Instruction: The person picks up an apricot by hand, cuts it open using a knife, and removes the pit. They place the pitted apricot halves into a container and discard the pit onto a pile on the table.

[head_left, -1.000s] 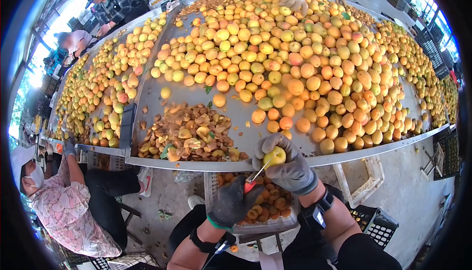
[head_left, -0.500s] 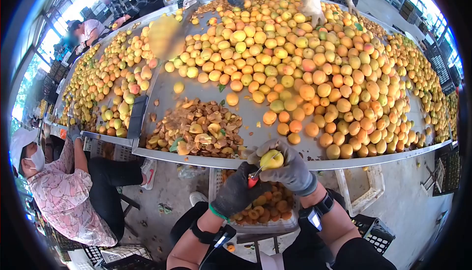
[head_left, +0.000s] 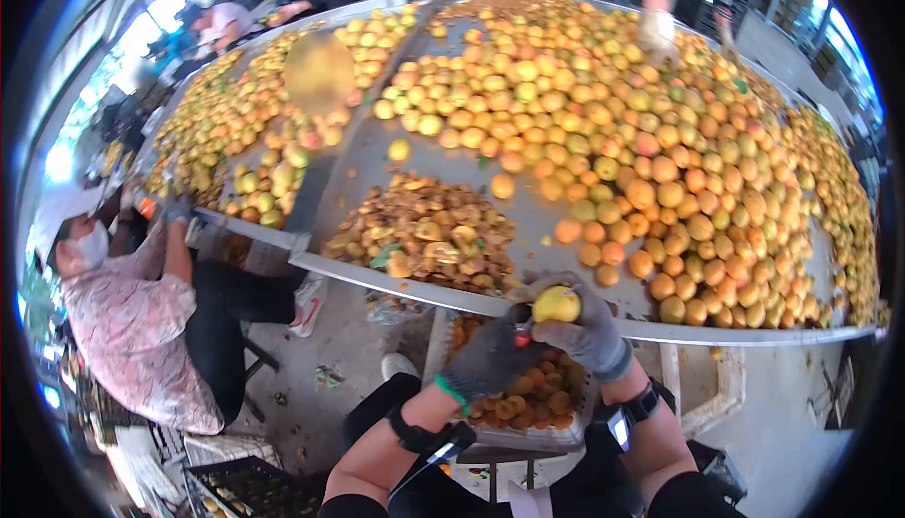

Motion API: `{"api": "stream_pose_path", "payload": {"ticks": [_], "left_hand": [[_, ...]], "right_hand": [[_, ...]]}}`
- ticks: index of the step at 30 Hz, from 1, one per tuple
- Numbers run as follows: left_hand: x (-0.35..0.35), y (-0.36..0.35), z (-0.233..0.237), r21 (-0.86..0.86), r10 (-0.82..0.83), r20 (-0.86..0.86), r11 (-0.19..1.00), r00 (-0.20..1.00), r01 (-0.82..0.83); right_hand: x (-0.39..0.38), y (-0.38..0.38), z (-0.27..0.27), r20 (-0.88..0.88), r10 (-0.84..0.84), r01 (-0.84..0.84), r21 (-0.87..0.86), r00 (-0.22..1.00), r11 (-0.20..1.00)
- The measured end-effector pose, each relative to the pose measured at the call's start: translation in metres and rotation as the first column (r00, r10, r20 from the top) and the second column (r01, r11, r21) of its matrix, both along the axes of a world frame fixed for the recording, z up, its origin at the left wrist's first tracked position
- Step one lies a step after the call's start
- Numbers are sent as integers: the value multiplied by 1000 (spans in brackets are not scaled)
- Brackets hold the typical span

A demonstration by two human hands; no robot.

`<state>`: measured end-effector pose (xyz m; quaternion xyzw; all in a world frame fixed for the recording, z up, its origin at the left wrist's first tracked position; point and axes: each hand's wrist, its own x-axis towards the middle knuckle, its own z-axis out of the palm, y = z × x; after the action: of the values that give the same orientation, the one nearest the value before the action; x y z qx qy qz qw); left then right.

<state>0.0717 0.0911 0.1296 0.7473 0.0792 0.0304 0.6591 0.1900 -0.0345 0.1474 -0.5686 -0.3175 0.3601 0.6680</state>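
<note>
My gloved right hand (head_left: 596, 337) is closed around a yellow-green apricot (head_left: 556, 304), held just above the table's near edge. My gloved left hand (head_left: 492, 360) grips a small knife by its red handle (head_left: 522, 337), close against the apricot's left side. The blade is hard to make out in the blur. Below both hands stands a pale crate (head_left: 530, 439) with several apricot halves (head_left: 523, 400) in it. Just beyond the table rim lies a heap of brown pits and scraps (head_left: 429, 235).
A metal-topped table (head_left: 363, 164) carries a large pile of whole apricots (head_left: 650, 169), its raised rim (head_left: 405, 290) before me. A person in a pink patterned top (head_left: 141, 329) sits at left. Across the table, a white-gloved hand (head_left: 658, 35) reaches into the fruit. A white frame (head_left: 721, 386) lies right.
The view has swung, so the table and seated person appear farther right. My hands shift slightly right and down in view. The blade, earlier visible across the apricot, no longer shows clearly.
</note>
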Motion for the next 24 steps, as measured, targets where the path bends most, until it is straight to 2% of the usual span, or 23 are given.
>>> {"api": "stream_pose_path", "payload": {"ticks": [1, 2, 4, 5, 6, 7, 8, 9, 10, 12, 17, 18, 19, 20, 21, 22, 23, 24], "left_hand": [[1, -4, -11, -234, -3, 56, 972, 998, 16], [1, -10, -22, -256, 3, 80, 967, 997, 17], [3, -19, -46, -246, 46, 109, 969, 993, -18], [7, -19, -47, -196, 51, 74, 980, 996, -35], [9, -22, -60, 46, 132, 146, 989, 980, -140], [7, -19, -49, 158, 159, 88, 973, 983, -171], [4, -11, -35, 253, 155, 48, 954, 987, -162], [2, -3, -23, 341, 140, 7, 930, 990, -134], [1, 1, -16, 349, 173, 9, 922, 985, -165], [0, 6, -11, 311, 93, 0, 946, 996, -89], [1, -13, -39, 306, 213, 71, 925, 975, -224], [1, -12, -42, 318, 226, 143, 912, 964, -261], [1, -11, -46, 328, 234, 213, 897, 949, -295], [-1, -12, -47, 335, 238, 281, 884, 930, -327], [-4, -5, -37, 333, 239, 281, 884, 929, -328], [-9, 7, -16, 393, 160, 148, 896, 976, -207], [-11, 15, -5, 439, 82, 10, 895, 997, -78], [-11, 13, -10, 440, 82, 11, 894, 997, -79]], "right_hand": [[-6, -2, -2, -72, -15, 13, -33, 997, 999], [-12, -4, -23, 41, -97, 96, 38, 994, 995], [-27, -1, -57, -226, -338, 358, 53, 914, 932], [-16, -11, -85, -257, -314, 315, -39, 914, 948], [-12, -14, -101, -83, -289, 293, 48, 954, 955], [-6, -16, -93, 215, -273, 287, -35, 938, 957], [-1, -17, -75, 35, -130, 131, -20, 991, 991], [-17, -1, -31, -42, -150, 153, 78, 988, 985], [-9, -1, -24, 162, -120, 122, -2, 980, 993], [-14, 9, -18, 247, -198, 196, 32, 949, 980], [-25, 12, -49, 235, -245, 223, 116, 940, 968], [-26, 7, -62, 231, -263, 237, 136, 937, 962], [-3, -9, -102, 173, -247, 233, 98, 954, 968], [-7, -4, -92, 173, -242, 229, 94, 955, 969], [-15, 8, -67, 40, -152, 145, 129, 988, 981], [-21, 16, -43, -88, -54, 69, 175, 995, 982], [-24, 19, -26, -86, -54, 69, 178, 995, 982], [-26, 20, -10, 125, -6, -14, 155, 992, 988]]}}
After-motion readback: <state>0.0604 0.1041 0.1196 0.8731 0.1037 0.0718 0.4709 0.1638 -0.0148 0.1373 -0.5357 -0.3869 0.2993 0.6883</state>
